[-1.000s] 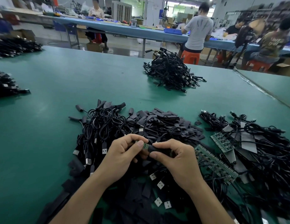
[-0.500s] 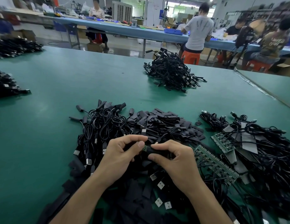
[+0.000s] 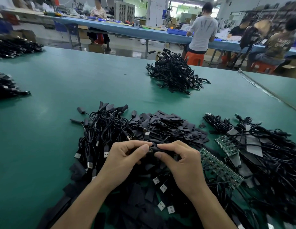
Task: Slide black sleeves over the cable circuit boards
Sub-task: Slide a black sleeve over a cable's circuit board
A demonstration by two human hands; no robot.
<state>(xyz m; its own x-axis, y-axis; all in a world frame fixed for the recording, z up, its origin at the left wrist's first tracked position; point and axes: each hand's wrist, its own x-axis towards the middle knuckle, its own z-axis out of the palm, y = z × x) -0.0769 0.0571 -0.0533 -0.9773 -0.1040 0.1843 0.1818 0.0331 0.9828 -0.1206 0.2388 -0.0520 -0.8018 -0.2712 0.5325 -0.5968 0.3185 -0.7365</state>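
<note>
My left hand [image 3: 122,160] and my right hand [image 3: 182,164] meet fingertip to fingertip over the pile. My right thumb and forefinger pinch a black sleeve [image 3: 158,149]. My left thumb and forefinger pinch the end of the small cable board [image 3: 150,149] at the sleeve's mouth; almost all of the board is hidden inside the sleeve. Loose flat black sleeves [image 3: 168,128] lie heaped just beyond my hands. Coiled black USB cables [image 3: 102,129] lie to the left of that heap.
Green circuit-board panels [image 3: 221,167] and tangled cables [image 3: 276,156] lie to my right. A heap of cables [image 3: 175,73] sits farther back on the green table [image 3: 45,129]. More cable piles [image 3: 5,85] are at the left edge. People work at a blue bench behind.
The green board end, visible between my fingertips earlier, has gone nearly out of sight into the sleeve. My hands have drawn closer together.
</note>
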